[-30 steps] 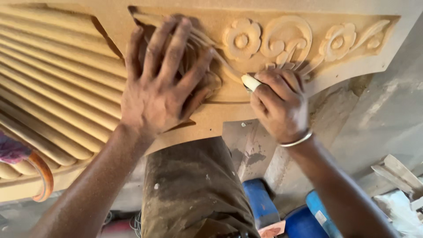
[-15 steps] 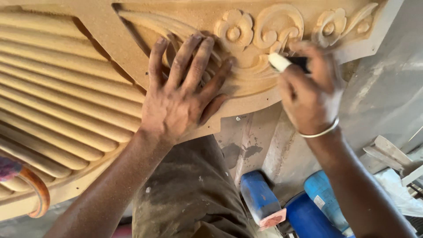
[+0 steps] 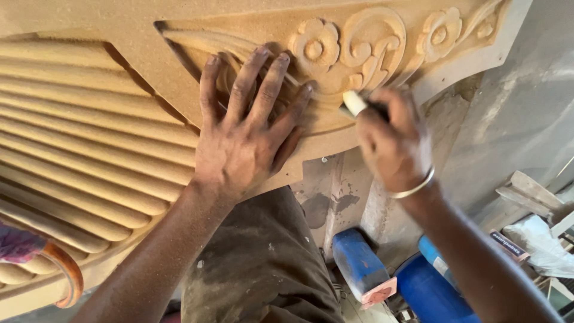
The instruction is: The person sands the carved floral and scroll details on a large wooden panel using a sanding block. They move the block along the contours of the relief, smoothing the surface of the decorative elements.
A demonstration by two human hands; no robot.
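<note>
Two hands on carved panel (image 3: 149, 42) | left hand (image 3: 242, 143) flat, fingers spread, mid-frame | right hand (image 3: 394, 140) fingers closed around white-tipped tool (image 3: 354, 103) | risk: tool may slip and scratch flower carving (image 3: 314, 45).

Three items qualify, all in the lower right of the frame.

1. Blue container (image 3: 357, 261): lower centre-right, tilted, rectangular body, with a pinkish-red square label (image 3: 379, 293) on its near end face.
2. Blue drum (image 3: 431, 288): just right of the container, rounded body, partly hidden behind the forearm; a lighter blue band shows near its top.
3. Flat packet (image 3: 509, 246): right edge, lying tilted, dark face with a red border and light printing too small to resolve.

No signs or screens appear.
</note>
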